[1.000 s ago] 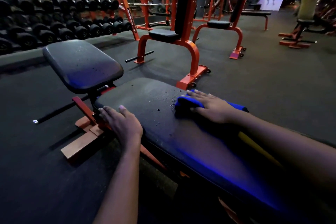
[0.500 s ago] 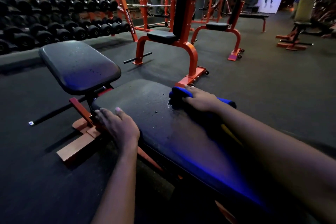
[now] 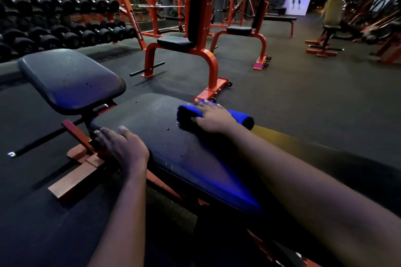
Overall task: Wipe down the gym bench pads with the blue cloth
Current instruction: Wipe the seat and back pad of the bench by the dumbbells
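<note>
Blue cloth (image 3: 239,115) under right hand (image 3: 213,118) on long bench pad (image 3: 147,119)

Offers bare worktop (image 3: 152,119) between left hand (image 3: 125,147) and blue cloth (image 3: 237,114). Ends at a gap before the seat pad (image 3: 69,80); meets an orange bench foot (image 3: 208,93) past its far edge.

On my feed both arms show bare from frame edge to fingertips, the left forearm (image 3: 123,212) coming in from six o'clock to the left hand (image 3: 124,147), the right forearm (image 3: 303,180) from four o'clock to the right hand (image 3: 213,118), short nails catching light.
</note>
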Tool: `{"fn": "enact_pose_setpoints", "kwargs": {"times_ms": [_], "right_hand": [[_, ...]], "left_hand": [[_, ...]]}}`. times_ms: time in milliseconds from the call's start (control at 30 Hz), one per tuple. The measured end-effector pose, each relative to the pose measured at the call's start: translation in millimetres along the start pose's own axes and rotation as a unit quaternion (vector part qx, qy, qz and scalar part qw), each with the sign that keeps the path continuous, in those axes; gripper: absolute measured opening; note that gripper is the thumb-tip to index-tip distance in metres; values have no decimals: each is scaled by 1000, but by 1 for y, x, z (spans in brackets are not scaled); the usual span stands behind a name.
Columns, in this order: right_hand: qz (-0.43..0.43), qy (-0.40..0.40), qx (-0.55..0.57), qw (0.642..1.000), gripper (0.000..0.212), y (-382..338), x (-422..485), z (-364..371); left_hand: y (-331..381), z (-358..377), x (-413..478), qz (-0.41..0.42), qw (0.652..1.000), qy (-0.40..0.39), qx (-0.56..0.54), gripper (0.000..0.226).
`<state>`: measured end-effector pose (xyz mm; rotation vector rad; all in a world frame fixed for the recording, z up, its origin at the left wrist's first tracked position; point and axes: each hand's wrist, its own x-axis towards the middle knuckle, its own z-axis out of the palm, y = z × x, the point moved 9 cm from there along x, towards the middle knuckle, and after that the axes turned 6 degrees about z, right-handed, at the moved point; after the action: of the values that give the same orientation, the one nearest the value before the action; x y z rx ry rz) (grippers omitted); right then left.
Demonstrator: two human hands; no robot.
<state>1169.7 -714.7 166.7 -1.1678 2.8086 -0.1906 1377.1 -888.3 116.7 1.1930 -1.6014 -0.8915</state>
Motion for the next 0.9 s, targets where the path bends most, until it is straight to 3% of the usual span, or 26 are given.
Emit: {"fn": "enact_pose_setpoints", "kwargs": {"times_ms": [167, 333, 500, 700, 900], "right_hand": [[-114, -16, 48, 992, 61, -10, -45, 9], [-9, 3, 19, 1000, 60, -13, -27, 1], [-102, -8, 29, 994, 60, -33, -73, 15], [-28, 5, 17, 999, 59, -43, -56, 8], [-107, 4, 15, 994, 58, -57, -100, 20]], "left_hand": [[11, -5, -3, 27, 999, 10, -37, 59], [15, -4, -3, 56, 998, -7, -13, 58], [17, -2, -2, 62, 998, -24, 6, 59], [13, -2, 1, 78, 996, -45, 8, 57], [-1, -7, 1, 172, 983, -64, 18, 54]]}}
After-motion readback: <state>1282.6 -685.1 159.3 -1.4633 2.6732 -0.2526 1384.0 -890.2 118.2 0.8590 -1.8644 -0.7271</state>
